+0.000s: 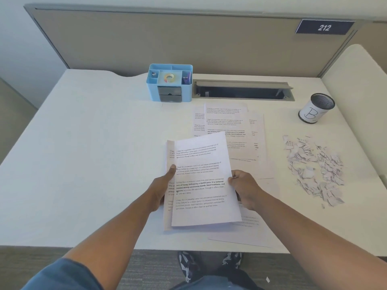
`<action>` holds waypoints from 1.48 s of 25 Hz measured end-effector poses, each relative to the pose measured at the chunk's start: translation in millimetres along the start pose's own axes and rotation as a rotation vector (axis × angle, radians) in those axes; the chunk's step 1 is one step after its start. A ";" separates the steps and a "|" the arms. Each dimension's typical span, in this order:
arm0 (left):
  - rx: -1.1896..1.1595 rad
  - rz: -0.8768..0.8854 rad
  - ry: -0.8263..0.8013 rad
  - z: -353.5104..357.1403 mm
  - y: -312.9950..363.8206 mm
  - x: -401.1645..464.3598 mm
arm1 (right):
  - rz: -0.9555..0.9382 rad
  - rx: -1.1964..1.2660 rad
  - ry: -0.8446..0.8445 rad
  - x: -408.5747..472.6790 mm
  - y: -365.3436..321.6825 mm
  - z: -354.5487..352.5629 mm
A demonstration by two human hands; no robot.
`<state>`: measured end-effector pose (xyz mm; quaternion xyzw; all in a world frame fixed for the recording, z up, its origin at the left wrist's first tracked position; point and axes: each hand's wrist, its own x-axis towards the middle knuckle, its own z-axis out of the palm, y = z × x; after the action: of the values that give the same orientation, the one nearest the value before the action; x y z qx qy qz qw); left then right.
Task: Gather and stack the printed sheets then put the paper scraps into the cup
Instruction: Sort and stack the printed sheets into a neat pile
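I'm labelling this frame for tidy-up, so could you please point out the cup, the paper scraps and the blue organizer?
cup (310,114): head view, on its white label.
paper scraps (314,170): head view, middle of the pile.
blue organizer (154,90): head view, front wall.

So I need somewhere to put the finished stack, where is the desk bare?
The widest bare patch is the desk's left half, left of the held sheets and in front of the organizer. The right side is crowded: loose sheets, scraps, cup.
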<state>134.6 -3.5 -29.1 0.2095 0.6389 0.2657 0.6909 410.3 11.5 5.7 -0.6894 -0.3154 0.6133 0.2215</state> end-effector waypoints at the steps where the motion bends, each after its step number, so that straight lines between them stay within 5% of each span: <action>1: 0.005 0.005 0.012 0.5 0.1 -0.4 | 0.011 0.003 -0.013 0.5 -0.7 3.1; 21: 0.041 0.034 0.074 0.4 -3.6 7.9 | -0.030 -0.053 -0.108 14.6 8.8 18.9; 37: 0.001 0.067 0.098 4.4 -4.0 7.2 | -0.077 -0.005 0.350 29.1 2.8 -41.8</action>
<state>139.7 -1.8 -36.8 0.2180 0.6648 0.2984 0.6491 453.3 33.4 -10.5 -0.7736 -0.2997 0.4742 0.2947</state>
